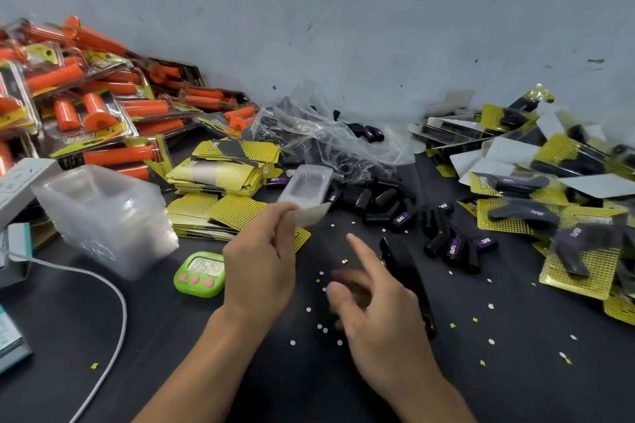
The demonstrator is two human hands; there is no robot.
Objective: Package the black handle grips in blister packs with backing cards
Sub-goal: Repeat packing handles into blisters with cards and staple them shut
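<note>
**Status: batch partly packed, one blister in hand**

**Done.** A heap of finished packs [549, 213] of black grips lies at the right of the counter [206, 354], each with a clear shell on yellow backing. Judging by the heap, a good share of the batch is complete.

**In hand.** The left hand [264, 261] pinches one clear blister [305, 187] by its near flange, thumb against curled fingers. It holds the blister above the counter, just beside the cards [220, 168]. The cavity looks empty. The right hand [374, 306] is blurred. Its forefinger is extended and the other fingers are loosely bent, and it holds nothing that can be seen. It hovers beside a black tool [409, 271] whose type cannot be told.

**Left to do.** Many loose grips [378, 199] lie mid-counter, between the cards and the packs. More appear to sit in the clear bag [319, 137] behind them. Supplies are within reach: the cards are stacked centre-left, and the blister stack [103, 213] stands further left. For the current unit, the outstanding steps appear to be:

1. Load the grips.
2. Fit a card.
3. Close the pack.

**Not part of this job.** The orange packs [86, 106] are piled at far left.
</note>
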